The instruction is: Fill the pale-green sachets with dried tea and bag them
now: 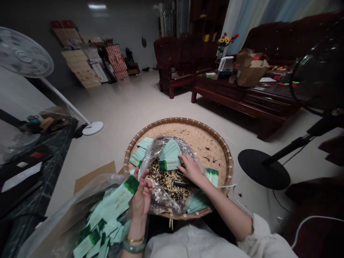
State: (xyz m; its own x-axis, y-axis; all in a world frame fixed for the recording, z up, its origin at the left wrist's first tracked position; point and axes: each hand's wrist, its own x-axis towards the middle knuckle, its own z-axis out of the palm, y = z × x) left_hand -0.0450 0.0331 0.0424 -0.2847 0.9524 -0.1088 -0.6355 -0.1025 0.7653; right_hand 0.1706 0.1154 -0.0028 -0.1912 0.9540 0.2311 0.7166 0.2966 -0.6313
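My right hand (190,167) reaches over an open clear plastic bag (157,147), its thumb and fingers closed at the edge of a fanned stack of pale green packets (169,152). Beneath the stack, the bag holds a loose mix of dark and light dried bits (169,181). A dark-handled utensil (184,184) lies under my right wrist; its far end is hidden. My left hand (143,191) is raised at the tray's left edge, fingers apart and slightly curled. Just left of it, a green packet (118,200) slants above a large plastic bag (61,215) of similar packets.
A round woven bamboo tray (228,154) carries the clear bag and more packets (212,175). A white fan (92,128) stands to the left, a black fan base (264,168) to the right. Ahead is a dark wooden table (236,96). Cardboard (94,175) lies beside the tray.
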